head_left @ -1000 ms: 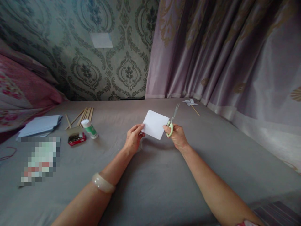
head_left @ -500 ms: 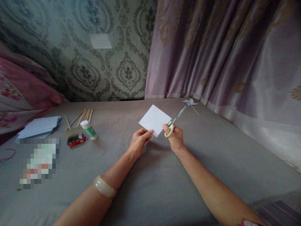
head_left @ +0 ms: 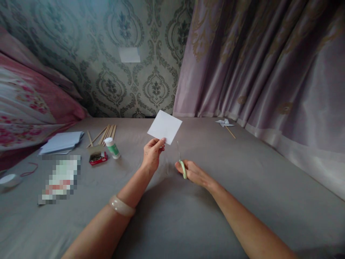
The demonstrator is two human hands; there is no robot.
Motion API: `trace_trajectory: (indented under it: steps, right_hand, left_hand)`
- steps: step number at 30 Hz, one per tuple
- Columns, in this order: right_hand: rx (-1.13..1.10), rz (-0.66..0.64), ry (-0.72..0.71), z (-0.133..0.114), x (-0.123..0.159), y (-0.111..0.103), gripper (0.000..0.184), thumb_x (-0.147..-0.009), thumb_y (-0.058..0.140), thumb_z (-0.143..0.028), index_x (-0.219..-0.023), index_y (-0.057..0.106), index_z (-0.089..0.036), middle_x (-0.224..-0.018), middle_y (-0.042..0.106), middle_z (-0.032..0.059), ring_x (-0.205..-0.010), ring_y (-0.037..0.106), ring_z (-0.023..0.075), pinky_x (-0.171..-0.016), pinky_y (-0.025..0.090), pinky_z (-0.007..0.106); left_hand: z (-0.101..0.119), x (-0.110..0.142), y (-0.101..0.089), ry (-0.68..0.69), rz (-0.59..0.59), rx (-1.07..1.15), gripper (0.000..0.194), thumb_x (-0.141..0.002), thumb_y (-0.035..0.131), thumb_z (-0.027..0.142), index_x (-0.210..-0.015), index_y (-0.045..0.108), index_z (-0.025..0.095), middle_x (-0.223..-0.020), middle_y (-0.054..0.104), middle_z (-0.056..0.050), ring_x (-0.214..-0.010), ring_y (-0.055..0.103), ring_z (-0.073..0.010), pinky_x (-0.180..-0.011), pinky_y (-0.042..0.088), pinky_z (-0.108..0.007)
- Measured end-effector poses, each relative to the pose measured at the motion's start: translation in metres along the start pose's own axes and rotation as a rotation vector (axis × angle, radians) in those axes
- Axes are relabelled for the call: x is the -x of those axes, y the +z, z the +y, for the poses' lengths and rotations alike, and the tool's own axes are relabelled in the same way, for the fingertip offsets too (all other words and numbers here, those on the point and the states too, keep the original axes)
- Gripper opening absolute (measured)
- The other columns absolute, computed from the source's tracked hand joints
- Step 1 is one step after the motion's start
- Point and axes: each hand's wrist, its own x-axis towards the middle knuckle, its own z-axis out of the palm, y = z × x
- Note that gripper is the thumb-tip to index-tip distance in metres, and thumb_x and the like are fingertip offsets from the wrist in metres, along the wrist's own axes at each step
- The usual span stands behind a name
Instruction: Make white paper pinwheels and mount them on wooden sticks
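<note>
A white square sheet of paper (head_left: 165,126) is pinched at its lower corner by my left hand (head_left: 152,153), thumb on top. It is held up above the grey cloth surface (head_left: 167,223), tilted. My right hand (head_left: 192,172) grips scissors (head_left: 183,169) by their pale green handles. Their blades point up and away, below and to the right of the paper, apart from it. The blades look nearly in line, so I cannot make out whether they are spread.
On the left lie a paper stack (head_left: 60,142), wooden sticks (head_left: 107,133), a glue bottle (head_left: 112,148), an open red box (head_left: 98,157) of small metal pieces, a blurred-out packet (head_left: 60,181), red string (head_left: 31,169) and a white round object (head_left: 10,180). A paper pinwheel (head_left: 225,123) lies back right.
The scissors have come away from the paper's right edge, moving down and turning upright. My left hand has lifted the paper up and leftward. The view has shifted somewhat left.
</note>
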Motion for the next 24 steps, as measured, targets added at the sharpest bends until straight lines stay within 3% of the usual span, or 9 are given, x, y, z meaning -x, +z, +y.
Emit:
trace_trajectory:
  steps: [6, 24]
  right_hand:
    - [-0.027, -0.064, -0.036, 0.0, 0.001, 0.005, 0.046, -0.077, 0.054, -0.06, -0.062, 0.045, -0.018, -0.056, 0.038, -0.0049, -0.054, 0.032, 0.0087, -0.05, 0.025, 0.023]
    - [-0.109, 0.015, -0.011, 0.003, -0.002, 0.009, 0.051, -0.07, 0.058, -0.065, -0.057, 0.047, -0.017, -0.053, 0.04, -0.0045, -0.052, 0.034, 0.0084, -0.05, 0.026, 0.024]
  left_hand:
    - [-0.001, 0.006, 0.007, -0.038, -0.024, 0.013, 0.028, -0.053, 0.08, 0.03, -0.053, 0.057, 0.015, -0.056, 0.053, 0.001, -0.054, 0.047, -0.0068, -0.053, 0.035, -0.021]
    - [-0.005, 0.012, 0.012, -0.098, -0.045, -0.002, 0.026, -0.056, 0.078, 0.029, -0.056, 0.056, 0.014, -0.056, 0.057, 0.001, -0.053, 0.05, -0.0066, -0.053, 0.035, -0.02]
